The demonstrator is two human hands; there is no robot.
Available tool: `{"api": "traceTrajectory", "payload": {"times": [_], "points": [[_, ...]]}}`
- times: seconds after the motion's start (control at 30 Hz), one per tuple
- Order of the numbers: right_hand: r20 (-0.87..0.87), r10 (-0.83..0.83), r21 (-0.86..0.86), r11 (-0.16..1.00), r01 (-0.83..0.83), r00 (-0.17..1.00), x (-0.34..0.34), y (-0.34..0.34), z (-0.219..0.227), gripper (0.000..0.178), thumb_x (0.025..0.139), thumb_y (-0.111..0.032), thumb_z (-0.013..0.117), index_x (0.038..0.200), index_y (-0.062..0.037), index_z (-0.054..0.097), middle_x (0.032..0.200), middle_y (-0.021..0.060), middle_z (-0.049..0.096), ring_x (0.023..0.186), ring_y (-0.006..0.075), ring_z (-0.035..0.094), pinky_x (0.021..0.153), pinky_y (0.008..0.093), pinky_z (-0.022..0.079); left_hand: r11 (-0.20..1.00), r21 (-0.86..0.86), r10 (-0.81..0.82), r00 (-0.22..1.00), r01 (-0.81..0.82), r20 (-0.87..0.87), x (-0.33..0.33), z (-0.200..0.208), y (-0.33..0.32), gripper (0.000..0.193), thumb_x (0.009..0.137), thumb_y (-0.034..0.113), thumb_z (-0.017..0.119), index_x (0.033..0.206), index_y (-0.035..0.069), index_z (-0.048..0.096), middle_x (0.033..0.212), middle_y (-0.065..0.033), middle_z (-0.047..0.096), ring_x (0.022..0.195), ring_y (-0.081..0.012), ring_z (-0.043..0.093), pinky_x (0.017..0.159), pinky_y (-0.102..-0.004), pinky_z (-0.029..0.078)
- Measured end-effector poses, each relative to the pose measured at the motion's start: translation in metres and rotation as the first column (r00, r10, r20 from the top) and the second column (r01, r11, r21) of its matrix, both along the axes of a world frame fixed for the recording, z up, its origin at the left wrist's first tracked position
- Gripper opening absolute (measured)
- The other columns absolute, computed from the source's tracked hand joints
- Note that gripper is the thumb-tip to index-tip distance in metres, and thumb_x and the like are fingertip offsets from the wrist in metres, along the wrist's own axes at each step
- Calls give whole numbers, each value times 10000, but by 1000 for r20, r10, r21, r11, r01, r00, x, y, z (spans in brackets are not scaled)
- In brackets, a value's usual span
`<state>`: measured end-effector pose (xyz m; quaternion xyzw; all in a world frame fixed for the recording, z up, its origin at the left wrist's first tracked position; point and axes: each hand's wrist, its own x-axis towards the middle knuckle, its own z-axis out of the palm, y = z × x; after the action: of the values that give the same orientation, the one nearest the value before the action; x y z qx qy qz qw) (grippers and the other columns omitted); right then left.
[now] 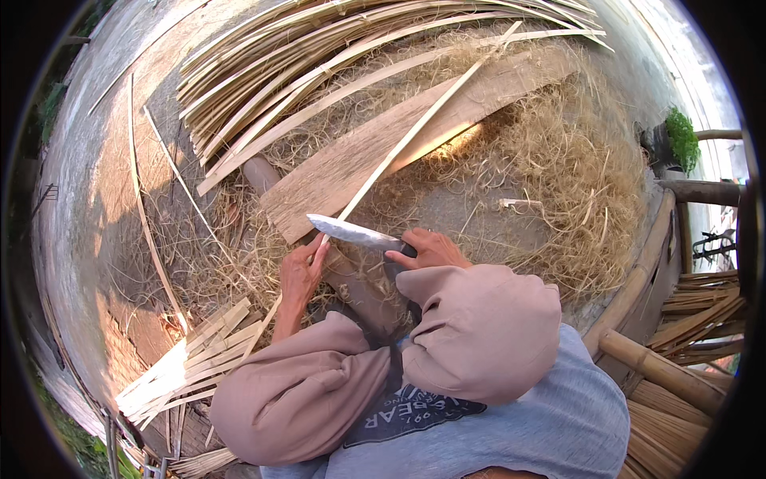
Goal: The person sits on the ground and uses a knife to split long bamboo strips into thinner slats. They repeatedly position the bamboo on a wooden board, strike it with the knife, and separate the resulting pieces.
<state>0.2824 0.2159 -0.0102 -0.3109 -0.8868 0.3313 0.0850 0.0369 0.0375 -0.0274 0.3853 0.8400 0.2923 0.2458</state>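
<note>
My left hand [301,275] grips a long thin bamboo strip [407,140] that runs up and to the right over a wooden plank [343,172]. Gripped in my right hand [427,249] is a broad steel knife [351,232] by its handle. The blade lies across the strip just above my left fingers, its tip pointing left. Both forearms are in loose beige sleeves. The lower end of the strip passes behind my left wrist.
A large fan of split bamboo strips [319,56] lies at the top. Pale shavings [574,168] cover the ground on the right. A small stack of short strips [187,359] lies lower left. Bamboo poles [662,371] and bundles stand at the right edge.
</note>
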Motion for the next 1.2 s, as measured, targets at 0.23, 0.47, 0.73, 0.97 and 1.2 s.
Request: {"api": "traceTrajectory", "payload": {"times": [0.23, 0.47, 0.73, 0.97, 1.2], "points": [[-7, -465, -33, 885, 465, 885, 20, 158, -27, 650, 982, -592, 638, 695, -10, 595, 529, 99, 511, 501, 211, 516, 497, 396, 426, 1000, -7, -11, 999, 11, 49, -2, 11, 16, 340, 989, 386, 694, 1274, 209, 752, 793, -181, 700, 648, -289, 624, 651, -414, 481], [-24, -130, 49, 990, 131, 991, 5, 87, -27, 663, 975, -622, 623, 701, -19, 589, 557, 90, 519, 540, 223, 537, 534, 421, 437, 997, -81, 10, 977, 7, 213, -16, 16, -28, 325, 1007, 330, 686, 1284, 172, 745, 869, -132, 761, 739, -175, 642, 726, -331, 513], [62, -682, 47, 732, 680, 729, 80, 308, -16, 740, 971, -673, 562, 677, 4, 612, 553, 113, 565, 526, 244, 570, 545, 433, 450, 995, -97, 53, 967, -30, 249, -57, 14, -141, 381, 1000, 302, 701, 1325, 103, 710, 867, -98, 739, 818, -152, 638, 790, -311, 504], [41, -420, -40, 906, 421, 907, 22, 199, -50, 710, 979, -617, 595, 679, 26, 599, 554, 130, 552, 513, 243, 547, 523, 425, 422, 904, -419, -32, 990, 88, 139, -40, 25, -84, 387, 979, 418, 693, 907, 40, 729, 627, -167, 630, 607, -323, 628, 610, -463, 465], [66, 35, 6, 999, -36, 997, -18, 23, 12, 622, 966, -583, 657, 789, 13, 663, 719, 201, 675, 678, 372, 684, 606, 475, 520, 986, -164, -75, 946, 23, -315, -2, 7, -16, 431, 1011, 450, 638, 850, 50, 654, 676, -227, 639, 635, -456, 624, 572, -507, 463]]}}
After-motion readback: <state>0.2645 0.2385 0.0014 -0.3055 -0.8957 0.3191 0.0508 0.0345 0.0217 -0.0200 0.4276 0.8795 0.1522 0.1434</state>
